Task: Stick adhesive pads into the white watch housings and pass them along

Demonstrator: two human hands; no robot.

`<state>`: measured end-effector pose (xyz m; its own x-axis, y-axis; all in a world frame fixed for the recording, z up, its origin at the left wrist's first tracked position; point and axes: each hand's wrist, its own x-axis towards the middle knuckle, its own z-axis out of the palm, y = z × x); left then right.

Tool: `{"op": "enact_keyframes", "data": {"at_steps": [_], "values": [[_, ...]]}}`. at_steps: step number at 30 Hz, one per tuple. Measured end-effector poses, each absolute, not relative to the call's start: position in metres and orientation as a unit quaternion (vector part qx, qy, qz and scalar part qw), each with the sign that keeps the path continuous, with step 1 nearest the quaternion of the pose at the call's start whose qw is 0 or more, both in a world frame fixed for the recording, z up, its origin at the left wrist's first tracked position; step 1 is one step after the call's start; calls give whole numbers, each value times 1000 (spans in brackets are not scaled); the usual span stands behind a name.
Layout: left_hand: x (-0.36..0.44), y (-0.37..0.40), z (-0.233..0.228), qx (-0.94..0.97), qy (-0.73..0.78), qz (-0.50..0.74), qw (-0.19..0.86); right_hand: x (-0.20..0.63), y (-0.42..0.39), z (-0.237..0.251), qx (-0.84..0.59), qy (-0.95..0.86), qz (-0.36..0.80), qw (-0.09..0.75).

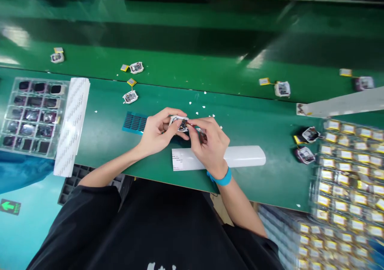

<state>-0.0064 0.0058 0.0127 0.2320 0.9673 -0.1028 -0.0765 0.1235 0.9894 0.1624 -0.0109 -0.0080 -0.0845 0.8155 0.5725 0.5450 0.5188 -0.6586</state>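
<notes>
My left hand [157, 133] grips a small white square housing [179, 123] with dark electronics inside, just above the green bench. My right hand [210, 144], with a blue band on its wrist, pinches at the right side of the same housing with thumb and fingertips. What it pinches is too small to make out. A blue sheet of small dark pads [135, 123] lies just left of my left hand. A white label strip [240, 157] lies under and right of my right hand.
A clear tray of dark parts [30, 116] and a white perforated strip [72, 126] sit at left. Similar housings with yellow batteries [130, 97], [282, 89] lie on the bench and belt. Trays of yellow-tagged batteries [349, 174] fill the right side.
</notes>
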Motion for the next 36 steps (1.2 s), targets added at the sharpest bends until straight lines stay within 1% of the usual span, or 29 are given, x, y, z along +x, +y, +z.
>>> {"op": "enact_keyframes", "data": {"at_steps": [3,8,13,16,21,24,26,28,30,34,36], "values": [[-8,2,15,519,454,429,584,162,-13,-6,-466,-729,133,483],[-12,0,19,589,456,438,503,159,-16,-6,-461,-734,137,479],[-14,-3,24,659,470,430,401,156,-18,-7,-461,-745,105,470],[-14,-4,27,674,470,435,370,158,-20,-12,-449,-755,74,472],[-14,-4,23,663,465,438,391,166,-20,-22,-431,-780,-16,454],[-13,-4,20,661,465,437,395,166,-19,-23,-431,-784,-11,448],[-14,-4,18,670,465,438,379,164,-18,-21,-428,-787,1,445],[-13,-3,17,679,463,442,360,162,-18,-18,-431,-788,20,438],[-12,-3,14,677,465,438,366,162,-17,-15,-441,-784,59,434],[-10,0,9,600,502,408,471,164,-12,-10,-454,-748,175,452],[-10,2,9,557,511,408,512,165,-8,-9,-457,-729,199,470]]}}
